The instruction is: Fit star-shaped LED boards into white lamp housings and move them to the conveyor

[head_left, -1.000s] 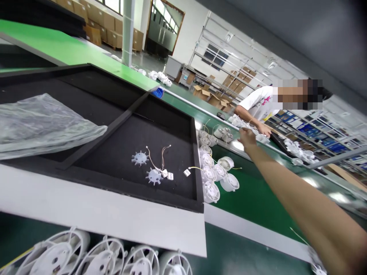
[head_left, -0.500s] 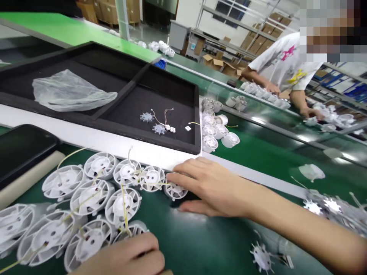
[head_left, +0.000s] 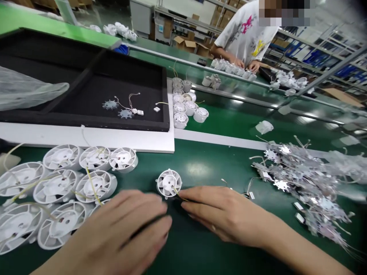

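Note:
A round white spoked housing (head_left: 169, 183) lies by itself on the green work surface (head_left: 186, 244), its short yellow wire pointing toward my right hand (head_left: 220, 212). The fingertips of that hand are at the wire beside the housing, fingers pressed together. To the left, my left hand (head_left: 123, 229) hovers over the surface with its fingers slightly apart and nothing in them. It partly covers a group of similar white housings (head_left: 94, 185) with yellow wires.
A black divided tray (head_left: 129, 124) holds a plastic bag (head_left: 25, 89) and small star-shaped pieces (head_left: 125, 114). A heap of silvery star-shaped parts with wires (head_left: 304, 183) lies right. Across the bench, a person in a printed shirt (head_left: 241, 34) handles white parts.
The view has turned right. The housing formerly under my right hand now stands apart from the group, with that hand at its wire. My left hand has come forward beside it.

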Tool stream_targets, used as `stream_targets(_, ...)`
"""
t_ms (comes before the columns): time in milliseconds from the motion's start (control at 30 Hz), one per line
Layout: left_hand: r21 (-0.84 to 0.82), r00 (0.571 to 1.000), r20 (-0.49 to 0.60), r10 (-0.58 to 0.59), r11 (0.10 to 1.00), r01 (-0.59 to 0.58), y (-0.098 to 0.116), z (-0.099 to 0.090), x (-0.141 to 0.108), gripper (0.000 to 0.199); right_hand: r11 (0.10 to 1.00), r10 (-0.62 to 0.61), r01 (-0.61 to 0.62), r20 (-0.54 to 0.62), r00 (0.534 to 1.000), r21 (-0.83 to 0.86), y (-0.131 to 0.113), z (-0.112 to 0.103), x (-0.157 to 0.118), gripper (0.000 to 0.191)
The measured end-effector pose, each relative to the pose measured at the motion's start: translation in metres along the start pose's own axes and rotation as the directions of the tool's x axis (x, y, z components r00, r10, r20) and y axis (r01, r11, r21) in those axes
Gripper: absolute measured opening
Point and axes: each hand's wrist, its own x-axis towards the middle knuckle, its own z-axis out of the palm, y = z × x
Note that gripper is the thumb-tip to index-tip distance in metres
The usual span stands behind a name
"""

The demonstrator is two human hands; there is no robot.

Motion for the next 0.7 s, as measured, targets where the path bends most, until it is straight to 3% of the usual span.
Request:
stream_targets(100,0.141,0.991,0.125,0.055,0.987,-0.072,-0.002,0.005,0.024,0.032,0.998,-0.059,0.059,-0.069,0.996,-0.001,-0.011,0.013,-0.002,0.034)
stream_targets(233,0.183,0.945,0.282,0.163,0.958,-0.22,-0.008,0.01,0.024,0.046,0.998,-0.025,0.017,-0.135,0.991,-0.062,-0.022,0.026,-0.001,0.034)
stream_targets(333,0.132,0.949,0.268,0.164,0.97,-0.205,-0.011,0.013,0.018,0.048,0.992,0.003,-0.026,-0.182,0.983,-0.123,-0.026,0.033,-0.007,0.027)
stream_targets(433,0.127,0.952,0.244,0.186,0.967,-0.221,-0.012,0.015,0.016,0.048,0.993,0.033,-0.052,-0.175,0.984,-0.104,-0.026,0.026,-0.018,0.028)
stream_targets(500,0.126,0.956,0.231,0.179,0.969,-0.212,-0.011,0.016,0.016,0.044,0.985,0.135,-0.152,-0.191,0.972,-0.078,-0.022,0.013,-0.027,0.028)
stream_targets(533,0.125,0.961,0.226,0.159,0.974,-0.19,-0.01,0.017,0.016,0.042,0.961,0.233,-0.258,-0.209,0.95,-0.097,-0.019,0.006,-0.032,0.025)
stream_targets(633,0.138,0.973,0.206,0.102,0.982,-0.132,-0.006,0.02,0.016,0.036,0.771,0.531,-0.579,-0.234,0.814,-0.265,-0.006,-0.013,-0.049,0.034)
stream_targets(700,0.132,0.975,0.198,0.102,0.983,-0.13,-0.003,0.022,0.017,0.034,0.722,0.606,-0.606,-0.119,0.787,-0.335,0.002,-0.021,-0.057,0.044)
